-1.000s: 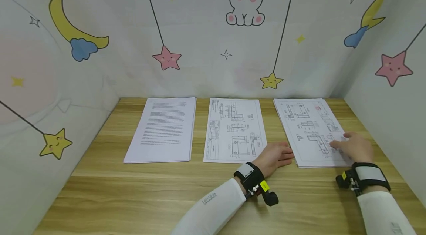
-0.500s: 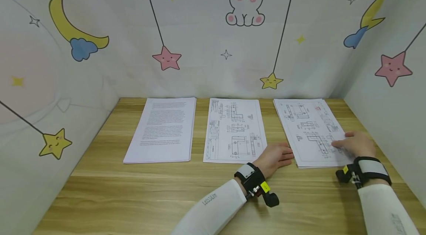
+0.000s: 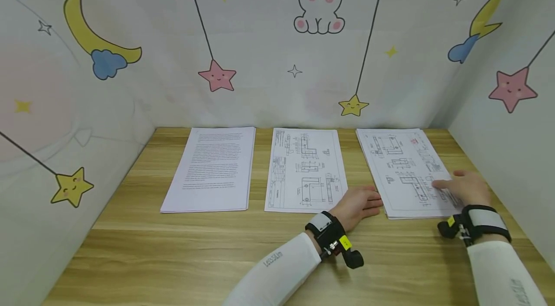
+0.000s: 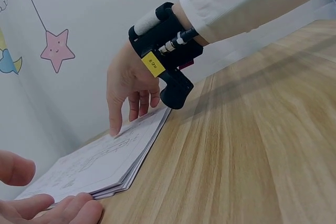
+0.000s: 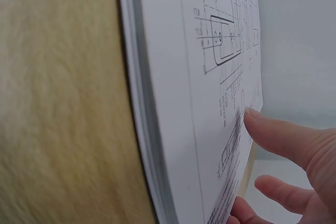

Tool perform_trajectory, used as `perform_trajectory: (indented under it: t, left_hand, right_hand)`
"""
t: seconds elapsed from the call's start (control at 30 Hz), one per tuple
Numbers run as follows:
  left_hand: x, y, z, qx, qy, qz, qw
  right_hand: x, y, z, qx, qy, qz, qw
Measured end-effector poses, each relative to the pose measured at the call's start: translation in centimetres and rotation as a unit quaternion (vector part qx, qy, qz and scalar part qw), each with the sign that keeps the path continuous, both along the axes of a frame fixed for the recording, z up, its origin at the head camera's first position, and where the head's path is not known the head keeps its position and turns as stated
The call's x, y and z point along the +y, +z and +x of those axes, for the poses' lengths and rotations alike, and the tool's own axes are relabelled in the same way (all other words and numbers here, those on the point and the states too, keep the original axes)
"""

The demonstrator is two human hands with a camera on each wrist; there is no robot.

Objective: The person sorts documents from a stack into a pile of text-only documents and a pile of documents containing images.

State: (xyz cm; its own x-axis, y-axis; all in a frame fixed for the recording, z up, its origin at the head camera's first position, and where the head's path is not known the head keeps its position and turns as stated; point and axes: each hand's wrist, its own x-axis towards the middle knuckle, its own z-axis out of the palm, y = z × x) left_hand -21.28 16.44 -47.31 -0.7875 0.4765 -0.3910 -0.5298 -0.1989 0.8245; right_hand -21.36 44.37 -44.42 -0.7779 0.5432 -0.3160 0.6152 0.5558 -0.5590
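At the right lies a stack of printed drawing sheets (image 3: 409, 166), slightly fanned at its left edge. My left hand (image 3: 356, 205) rests on the table beside its lower left corner, fingers straight and fingertips right at the stack's edge. My right hand (image 3: 468, 188) is at the stack's right side. Its thumb (image 5: 268, 129) touches the top sheet, and its other fingers are relaxed along the edge, as the right wrist view shows. In the left wrist view the right hand (image 4: 128, 80) reaches down over the sheets (image 4: 100, 156).
A second drawing pile (image 3: 310, 171) lies in the middle, just left of the left hand. Farther left is a stack of text pages (image 3: 212, 171). White patterned cloth walls (image 3: 269, 94) close off the wooden table (image 3: 173, 253) at the back and sides.
The right hand has shifted slightly to the right, its thumb sliding a little across the top sheet. The left hand and the paper stacks have stayed in place.
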Motion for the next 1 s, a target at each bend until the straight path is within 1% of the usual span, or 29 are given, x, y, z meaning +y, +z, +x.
perform_trajectory:
  t: [0.3,0.5,0.63,0.8,1.0]
  left_hand:
    - [-0.1,0.1,0.0,0.001,-0.004,-0.003,1.0]
    - [-0.1,0.3,0.1,0.001,-0.007,-0.002,1.0]
    - [-0.1,0.4,0.2,-0.007,-0.001,0.006,1.0]
    - [0.0,0.7,0.1,-0.022,0.002,0.009,0.9997]
    - [0.4,0.8,0.2,-0.021,0.008,-0.005,0.9997]
  right_hand:
    - [-0.7,0.1,0.0,0.01,-0.008,0.026,1.0]
    - [-0.7,0.0,0.1,0.008,-0.002,0.039,0.999]
    - [-0.9,0.0,0.2,0.012,-0.004,0.053,0.999]
    - [-1.3,-0.1,0.3,0.015,0.004,0.087,0.996]
    - [-1.3,-0.3,0.3,0.012,0.008,0.09,0.996]
